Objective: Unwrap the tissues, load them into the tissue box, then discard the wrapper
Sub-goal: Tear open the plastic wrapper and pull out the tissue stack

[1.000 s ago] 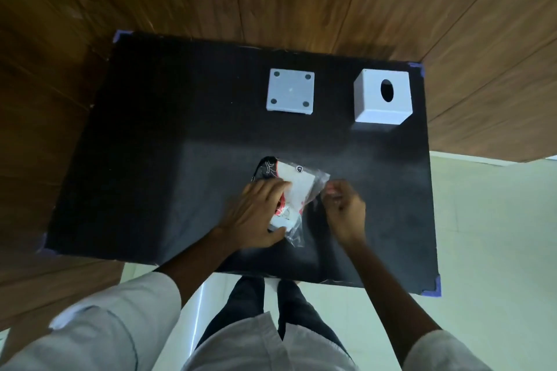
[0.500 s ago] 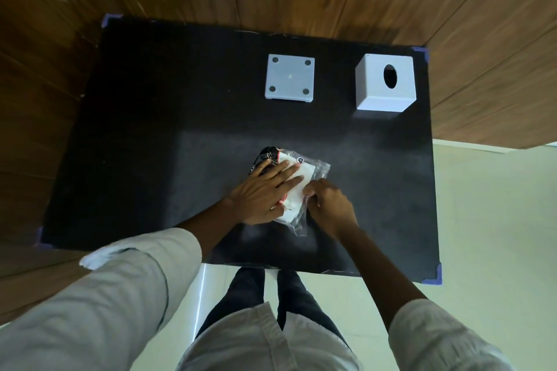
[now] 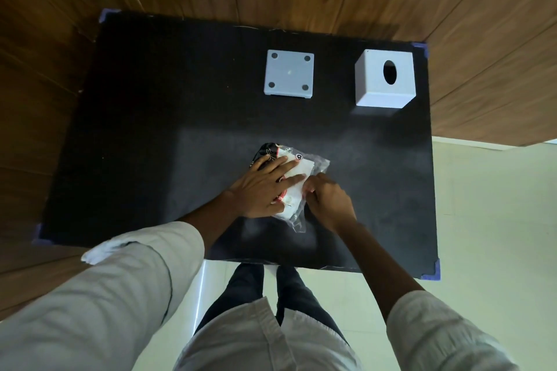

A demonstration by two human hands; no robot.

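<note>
Head view, looking straight down on a black table (image 3: 150, 129) with blue-taped corners, set against wood-panelled walls.

Near the middle of the near edge: a tissue pack (image 3: 297, 173) in a clear plastic wrapper (image 3: 320, 163), flat on the surface, black-and-red print at its left end, white tissue showing through the film. Loose, crinkled film trailing from the pack toward the near edge.

Left hand (image 3: 265, 190) pressed flat on top of the pack, fingers spread and extended toward the far right, pinning it down rather than closing around it. Right hand (image 3: 328, 200) just beside it, touching the pack's right side, fingers curled with tips pinched on the wrapper film along that edge. The two hands close together, nearly touching over the pack.

At the far right corner: a white cube-shaped tissue box (image 3: 385, 83), upright, oval opening on top. Left of it along the far edge, well apart from it: a flat white square base plate (image 3: 289, 74) with a round dot near each corner.

Light sleeves on both forearms; dark trousers above a pale tiled floor beyond the near edge.
</note>
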